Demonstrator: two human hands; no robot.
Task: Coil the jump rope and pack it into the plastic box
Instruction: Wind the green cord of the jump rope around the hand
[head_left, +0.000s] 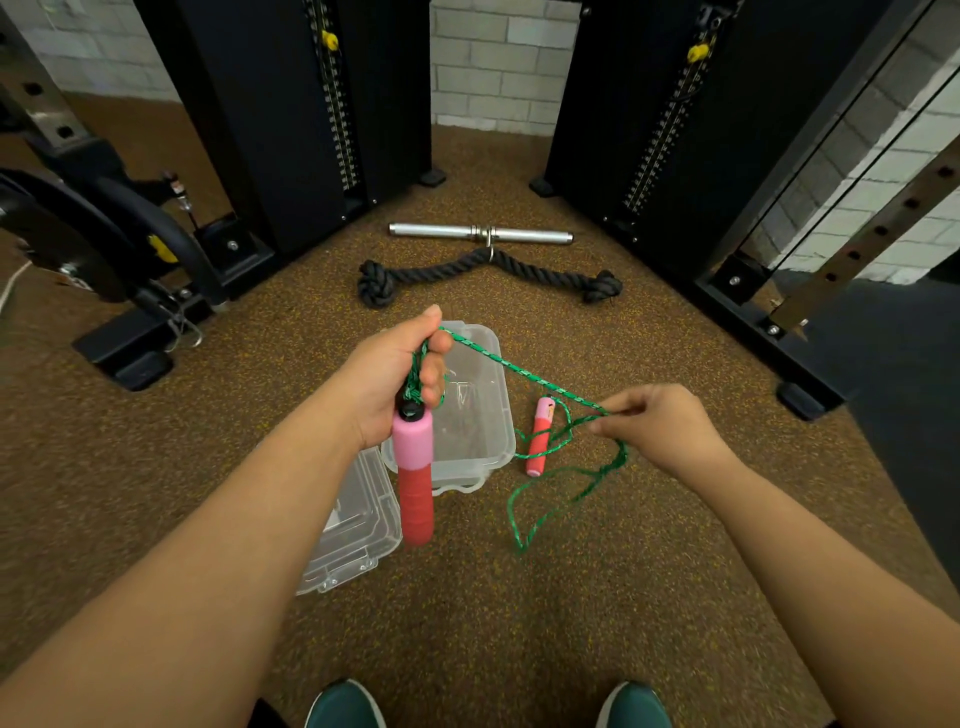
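My left hand (395, 374) is shut on coils of the green jump rope (519, 370), just above one pink and red handle (414, 467) that hangs down from my fist. The rope runs taut to my right hand (660, 431), which pinches it between thumb and fingers. Loose loops drop from there to the floor. The second handle (540, 436) lies on the floor to the right of the clear plastic box (478, 415), which stands open below my left hand. Its clear lid (358, 525) lies on the floor beside it, partly behind my left forearm.
A black triceps rope (488, 273) and a chrome bar (480, 233) lie on the floor beyond the box. Black weight-stack towers (291, 114) (670, 119) stand to either side at the back. A machine base (119, 291) is at left. My shoes (345, 704) show at the bottom edge.
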